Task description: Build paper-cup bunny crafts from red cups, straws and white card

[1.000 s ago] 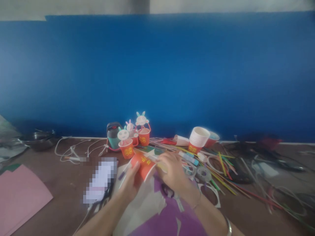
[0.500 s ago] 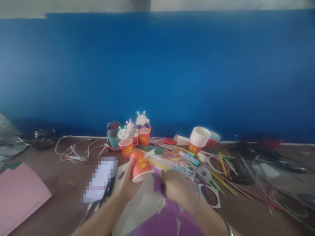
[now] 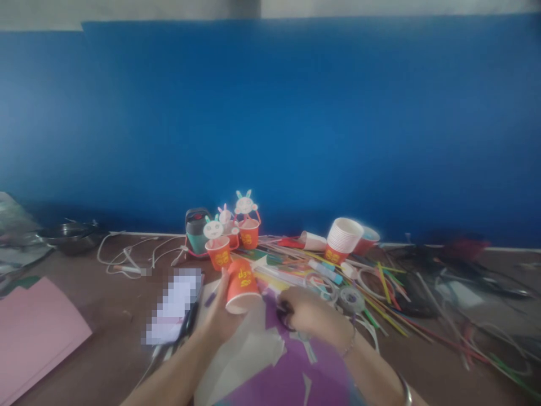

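Left hand: The left hand (image 3: 220, 318) is closed around the side of a red paper cup (image 3: 244, 282).
Red cup: It is in this hand, above the papers, with its white mouth tilted toward the person, and its yellow print stands upside down.
Right hand: The right hand (image 3: 315, 317) has its fingers curled at the dark handles of the scissors (image 3: 310, 351); from here the view is blurred, so I cannot tell if they grip them.
Papers: Purple paper (image 3: 279, 386) and whitish paper (image 3: 234, 361) lie under the hands.
Behind the cup: Three decorated cups (image 3: 220, 256) with rabbit faces stand near a green-and-grey container (image 3: 196, 237).
Right side: A stack of cups (image 3: 344, 237) stands behind a tape roll (image 3: 351, 300) and scattered coloured sticks (image 3: 386, 321).
Left side: A phone (image 3: 175, 307) lies near pink paper (image 3: 38, 338).
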Motion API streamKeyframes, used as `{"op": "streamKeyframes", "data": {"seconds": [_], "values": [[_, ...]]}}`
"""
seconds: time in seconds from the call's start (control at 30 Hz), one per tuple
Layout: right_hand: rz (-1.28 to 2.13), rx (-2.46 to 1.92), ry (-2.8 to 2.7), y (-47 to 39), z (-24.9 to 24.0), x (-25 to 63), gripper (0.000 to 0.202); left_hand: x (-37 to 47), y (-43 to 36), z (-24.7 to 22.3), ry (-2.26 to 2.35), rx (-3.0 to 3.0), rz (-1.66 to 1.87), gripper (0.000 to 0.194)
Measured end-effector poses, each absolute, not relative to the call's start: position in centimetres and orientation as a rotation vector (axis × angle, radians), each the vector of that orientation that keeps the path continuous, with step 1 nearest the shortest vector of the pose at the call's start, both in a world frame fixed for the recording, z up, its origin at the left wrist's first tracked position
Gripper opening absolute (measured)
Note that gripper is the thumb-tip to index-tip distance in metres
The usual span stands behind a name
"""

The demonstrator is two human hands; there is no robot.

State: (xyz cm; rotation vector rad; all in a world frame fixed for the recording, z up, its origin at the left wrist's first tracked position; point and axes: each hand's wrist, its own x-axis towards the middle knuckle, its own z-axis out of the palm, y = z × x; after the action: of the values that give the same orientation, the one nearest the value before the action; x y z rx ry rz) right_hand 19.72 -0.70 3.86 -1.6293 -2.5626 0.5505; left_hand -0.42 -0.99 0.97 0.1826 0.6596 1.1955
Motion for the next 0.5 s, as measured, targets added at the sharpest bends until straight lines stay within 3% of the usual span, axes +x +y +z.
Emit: {"op": "streamKeyframes", "data": {"seconds": [0.13, 0.27, 0.5], "values": [[0.51, -1.598, -2.488, -1.5, 4.4, 19.0, 0.037, -0.1, -1.0, 1.4, 0.678, 0.202, 1.137, 0.055], [0.678, -1.473, -2.293, -2.4, 5.8, 17.6, 0.066, 0.4, -1.3, 1.0, 0.695, 0.363, 1.198, 0.055], [0.839, -1.461, -1.848, -0.1, 4.8, 17.8, 0.029, 0.3, -1.3, -0.8, 0.832, 0.782, 1.301, 0.06]]}}
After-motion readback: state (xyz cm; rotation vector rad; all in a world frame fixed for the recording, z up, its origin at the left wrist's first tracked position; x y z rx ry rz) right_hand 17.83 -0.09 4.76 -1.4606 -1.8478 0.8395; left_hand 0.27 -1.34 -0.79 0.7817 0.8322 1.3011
